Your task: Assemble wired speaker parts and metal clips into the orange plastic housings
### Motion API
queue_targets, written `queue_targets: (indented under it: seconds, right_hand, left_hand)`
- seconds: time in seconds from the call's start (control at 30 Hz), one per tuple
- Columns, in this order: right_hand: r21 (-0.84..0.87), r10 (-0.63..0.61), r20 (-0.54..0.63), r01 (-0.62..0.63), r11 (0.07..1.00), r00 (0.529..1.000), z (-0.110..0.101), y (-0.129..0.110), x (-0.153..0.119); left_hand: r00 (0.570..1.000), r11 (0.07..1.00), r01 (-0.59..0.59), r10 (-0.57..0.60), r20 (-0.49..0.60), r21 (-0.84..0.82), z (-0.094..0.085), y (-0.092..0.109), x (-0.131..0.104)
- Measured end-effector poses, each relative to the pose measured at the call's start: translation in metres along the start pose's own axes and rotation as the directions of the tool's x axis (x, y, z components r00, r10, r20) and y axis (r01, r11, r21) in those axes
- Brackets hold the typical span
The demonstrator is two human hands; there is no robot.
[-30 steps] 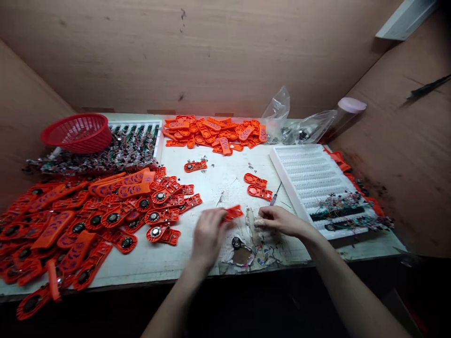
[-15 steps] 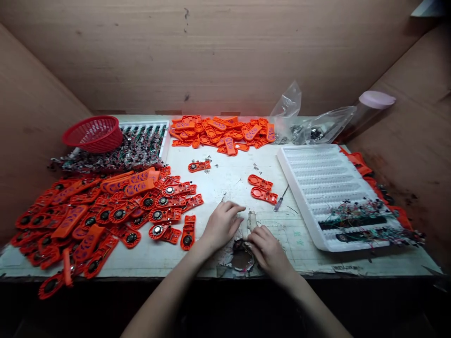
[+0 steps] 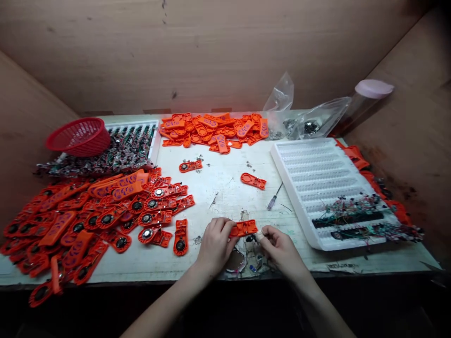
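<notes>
An orange plastic shell (image 3: 245, 227) lies between my hands near the table's front edge. The fingers of my left hand (image 3: 215, 246) are closed on its left end. Beside its right end, my right hand (image 3: 278, 248) pinches a small dark part (image 3: 251, 238), whose details are too small to tell. Just below my left fingers is a ragged hole (image 3: 236, 261) in the table covering. Another orange shell (image 3: 253, 180) lies farther back, and a screwdriver (image 3: 274, 197) rests to its right.
Orange shells with round dark parts (image 3: 105, 218) are heaped at left. Behind them sit a red basket (image 3: 79, 137) and a white tray of wired parts (image 3: 154, 149). More orange pieces (image 3: 214, 131) and plastic bags (image 3: 326, 117) are at the back; a white foam tray (image 3: 299, 202) is at right.
One of the two orange shells near the screwdriver is gone from there, and a shell is now in my left hand. Both hands have shifted, and the whole view has moved slightly.
</notes>
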State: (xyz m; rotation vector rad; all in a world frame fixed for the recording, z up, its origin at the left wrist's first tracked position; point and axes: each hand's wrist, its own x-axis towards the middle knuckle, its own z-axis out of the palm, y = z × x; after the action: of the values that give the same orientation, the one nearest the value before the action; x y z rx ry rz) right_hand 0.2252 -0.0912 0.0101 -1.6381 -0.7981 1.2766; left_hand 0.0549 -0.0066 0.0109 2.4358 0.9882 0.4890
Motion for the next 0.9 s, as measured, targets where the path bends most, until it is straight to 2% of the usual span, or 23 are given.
queue_targets:
  seconds: [0.07,0.13,0.2,0.27,0.37,0.47,0.57,0.67,0.77,0.9]
  right_hand:
    - [0.022,0.068,0.049,-0.069,0.997,0.997,0.014,-0.004,0.001]
    - [-0.044,0.088,0.058,-0.085,0.995,0.994,0.027,-0.009,0.004]
    - [-0.179,0.049,0.031,-0.043,0.983,0.998,0.035,-0.012,0.005]
    - [-0.345,-0.067,-0.012,0.059,0.937,0.998,0.039,-0.014,0.005]
    - [-0.499,-0.287,-0.013,0.242,0.832,0.958,0.038,-0.013,0.003]
    - [-0.541,-0.398,0.037,0.353,0.763,0.917,0.032,-0.010,0.003]
    - [-0.554,-0.425,0.090,0.400,0.730,0.901,0.025,-0.008,0.005]
    - [-0.537,-0.426,0.108,0.413,0.736,0.898,0.022,-0.007,0.007]
    - [-0.553,-0.426,0.113,0.413,0.724,0.898,0.021,-0.006,0.008]
    - [-0.567,-0.423,0.188,0.450,0.690,0.886,0.020,-0.004,0.009]
  left_hand:
    - [0.998,0.995,-0.007,0.000,-0.065,-0.099,-0.003,0.002,-0.015]
    - [0.992,0.982,-0.068,0.047,-0.119,-0.178,-0.005,0.001,-0.019]
    - [0.985,0.973,-0.116,0.087,-0.147,-0.201,-0.006,-0.003,-0.017]
    - [0.983,0.973,-0.137,0.111,-0.147,-0.186,-0.006,-0.010,-0.012]
    - [0.988,0.973,-0.122,0.100,-0.120,-0.194,-0.004,-0.021,-0.004]
    - [0.996,0.969,-0.065,0.048,-0.078,-0.237,-0.003,-0.027,0.000]
    - [0.999,0.969,-0.037,0.028,-0.040,-0.243,-0.003,-0.025,0.002]
    - [0.999,0.974,-0.031,0.021,-0.048,-0.224,-0.003,-0.019,0.002]
    - [0.998,0.976,-0.041,0.028,-0.064,-0.213,-0.001,-0.018,0.001]
    - [0.996,0.975,-0.075,0.064,-0.056,-0.208,-0.001,-0.020,0.000]
